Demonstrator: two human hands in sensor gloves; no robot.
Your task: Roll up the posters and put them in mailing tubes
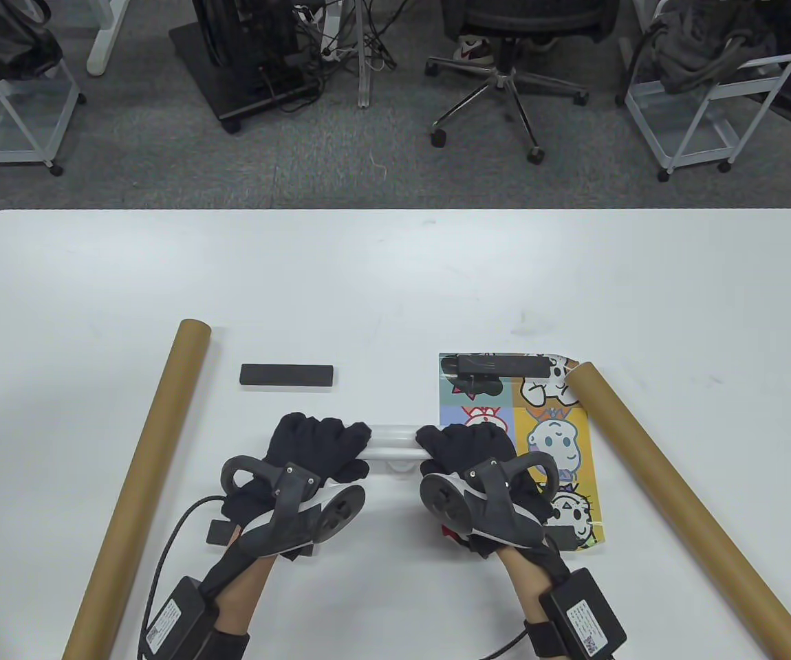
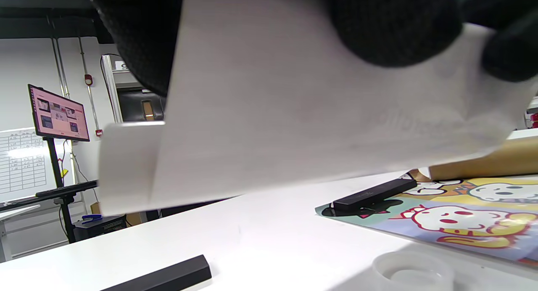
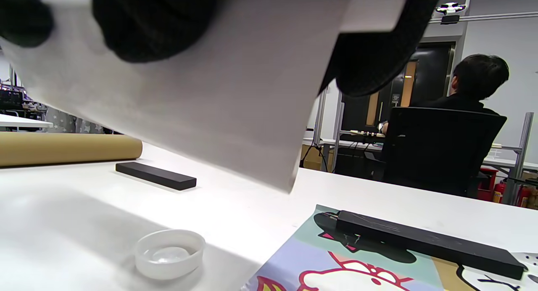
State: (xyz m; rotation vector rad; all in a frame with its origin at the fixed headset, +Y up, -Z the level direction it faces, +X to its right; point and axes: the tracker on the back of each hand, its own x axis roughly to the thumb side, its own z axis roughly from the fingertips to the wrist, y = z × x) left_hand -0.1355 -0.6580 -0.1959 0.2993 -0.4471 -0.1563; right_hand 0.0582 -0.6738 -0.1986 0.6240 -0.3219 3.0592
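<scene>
Both hands, left (image 1: 316, 447) and right (image 1: 468, 450), clamp the rolled white paper poster (image 1: 392, 443), held off the tabletop (image 1: 395, 275) between two brown cardboard mailing tubes (image 1: 141, 481). Risk: loose grip lets it unfurl or telescope.

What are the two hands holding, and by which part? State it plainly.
A rolled white poster, lifted above the table. The left hand grips its left end, the right hand its right end, fingers curled round it.
</scene>
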